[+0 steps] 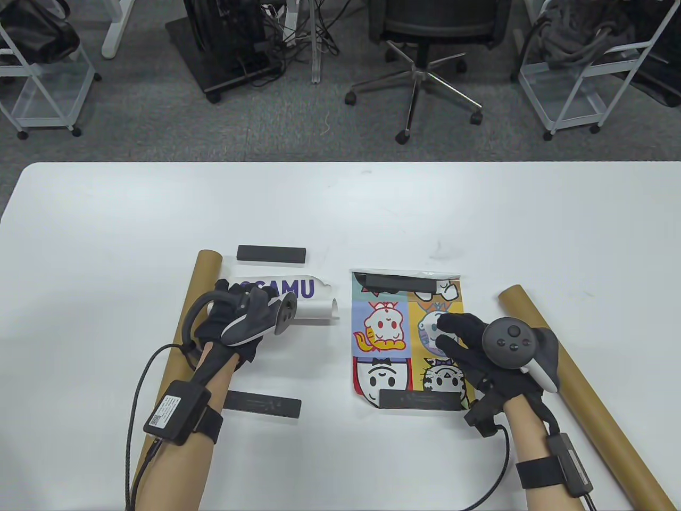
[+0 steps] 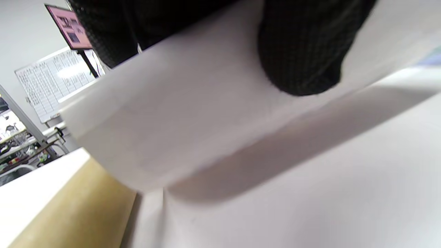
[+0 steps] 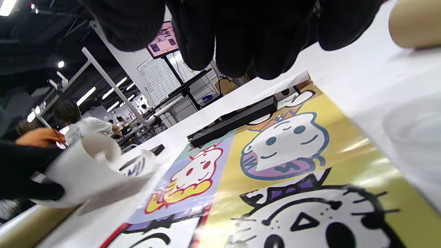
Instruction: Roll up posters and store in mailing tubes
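Left hand (image 1: 242,319) grips rolled white poster (image 1: 298,298), roll axis pointing right; left tube (image 1: 183,340) just beside; right hand (image 1: 479,346), fingers flat, rests on cartoon poster (image 1: 388,335).

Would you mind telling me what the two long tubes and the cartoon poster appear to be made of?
Both tubes, left and right, look like plain brown cardboard: matte, kraft-coloured, with an open round end. The cartoon poster seems to be glossy coated paper; the right wrist view shows light glare across its print.
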The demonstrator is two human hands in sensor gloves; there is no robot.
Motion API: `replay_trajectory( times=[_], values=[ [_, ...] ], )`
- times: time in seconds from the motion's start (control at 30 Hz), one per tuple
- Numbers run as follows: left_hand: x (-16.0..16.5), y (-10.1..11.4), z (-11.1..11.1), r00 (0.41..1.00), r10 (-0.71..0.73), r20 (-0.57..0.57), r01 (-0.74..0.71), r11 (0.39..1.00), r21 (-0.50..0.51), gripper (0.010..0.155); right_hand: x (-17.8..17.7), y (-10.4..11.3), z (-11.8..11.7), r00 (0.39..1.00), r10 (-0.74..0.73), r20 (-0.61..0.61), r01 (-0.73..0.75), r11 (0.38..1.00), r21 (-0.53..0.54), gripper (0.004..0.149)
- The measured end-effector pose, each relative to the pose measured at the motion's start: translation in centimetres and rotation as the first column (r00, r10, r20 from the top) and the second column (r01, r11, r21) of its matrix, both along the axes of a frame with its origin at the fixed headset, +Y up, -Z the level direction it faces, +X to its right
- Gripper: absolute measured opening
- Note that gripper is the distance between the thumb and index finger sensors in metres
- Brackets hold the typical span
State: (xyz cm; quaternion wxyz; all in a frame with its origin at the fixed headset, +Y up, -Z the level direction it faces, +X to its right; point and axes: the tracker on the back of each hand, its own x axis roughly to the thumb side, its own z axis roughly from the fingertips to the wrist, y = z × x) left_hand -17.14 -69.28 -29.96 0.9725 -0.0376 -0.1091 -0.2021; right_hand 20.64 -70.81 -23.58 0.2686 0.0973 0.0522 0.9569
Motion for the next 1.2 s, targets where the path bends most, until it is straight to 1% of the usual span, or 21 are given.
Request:
replay_trajectory(
  times=[0.03,0.1,0.2,0.33,0.4,0.53,0.6,0.7,0.8,0.83,0.87,0.93,0.97,1.03,1.07,1.1,1.17,1.2],
  values=[
    [0.2,0.5,0.4,1.0,0.004,0.009,-0.004,1.0,0.014,0.059,-0.3,0.2,0.1,1.0,0.016,-0.007,-0.016,1.0,0.018,0.058],
    [0.6,1.4,1.4,0.999,0.031,0.035,-0.032,0.999,0.037,0.06,-1.1,0.5,0.1,0.999,-0.035,-0.015,0.035,0.999,0.031,0.058],
    [1.3,2.0,2.8,0.993,0.093,0.074,-0.098,0.992,0.073,0.06,-2.3,1.4,0.1,0.997,-0.071,-0.034,0.072,0.997,0.034,0.059],
    [2.2,2.3,4.3,0.986,0.101,0.132,-0.115,0.988,0.103,0.059,-4.4,3.2,0.0,0.998,-0.009,-0.057,0.015,0.996,0.094,0.064],
    [2.7,2.5,4.7,0.982,0.11,0.151,-0.127,0.986,0.108,0.058,-5.9,3.6,-0.4,0.996,0.014,-0.088,-0.005,0.995,0.104,0.066],
    [4.0,2.9,5.6,0.971,0.133,0.2,-0.158,0.981,0.111,0.057,-9.1,3.5,-1.0,0.983,0.09,-0.16,-0.072,0.991,0.112,0.072],
    [5.1,2.9,6.0,0.965,0.11,0.236,-0.143,0.982,0.125,0.058,-10.7,3.1,-1.3,0.972,0.124,-0.2,-0.101,0.988,0.12,0.075],
    [6.1,2.9,6.4,0.956,0.124,0.267,-0.163,0.978,0.133,0.058,-11.9,2.5,-1.4,0.958,0.152,-0.245,-0.128,0.985,0.112,0.08],
    [6.4,2.7,6.5,0.943,0.17,0.287,-0.215,0.967,0.134,0.058,-12.3,1.7,-1.4,0.94,0.197,-0.278,-0.187,0.98,0.062,0.082],
    [6.3,2.6,6.5,0.94,0.176,0.294,-0.224,0.964,0.14,0.058,-12.3,1.5,-1.4,0.937,0.219,-0.271,-0.211,0.976,0.059,0.079],
    [6.3,2.5,6.6,0.936,0.183,0.301,-0.235,0.961,0.149,0.057,-12.2,1.5,-1.4,0.938,0.223,-0.265,-0.213,0.975,0.066,0.07],
    [6.2,2.4,6.6,0.932,0.204,0.299,-0.253,0.958,0.136,0.058,-12.1,1.5,-1.2,0.947,0.193,-0.255,-0.176,0.981,0.087,0.058],
    [6.0,2.5,6.5,0.933,0.216,0.287,-0.259,0.958,0.121,0.061,-12.1,1.6,-1.1,0.949,0.204,-0.24,-0.181,0.977,0.115,0.056],
    [5.4,2.6,6.4,0.943,0.239,0.233,-0.257,0.965,0.051,0.072,-11.8,2.0,-0.6,0.946,0.249,-0.205,-0.212,0.959,0.187,0.052],
    [5.0,2.5,6.3,0.95,0.242,0.196,-0.247,0.969,0.0,0.076,-11.7,2.1,-0.4,0.948,0.253,-0.195,-0.212,0.955,0.209,0.051],
    [4.7,2.5,6.2,0.953,0.245,0.179,-0.245,0.969,-0.024,0.077,-11.6,2.2,-0.2,0.95,0.249,-0.189,-0.205,0.953,0.225,0.051],
    [4.2,2.4,6.1,0.939,0.296,0.177,-0.295,0.955,-0.032,0.072,-11.4,2.4,0.0,0.953,0.236,-0.191,-0.189,0.953,0.235,0.05],
    [4.1,2.3,6.1,0.93,0.321,0.177,-0.321,0.947,-0.034,0.065,-11.4,2.5,0.1,0.95,0.244,-0.194,-0.198,0.953,0.23,0.051]
  ],
)
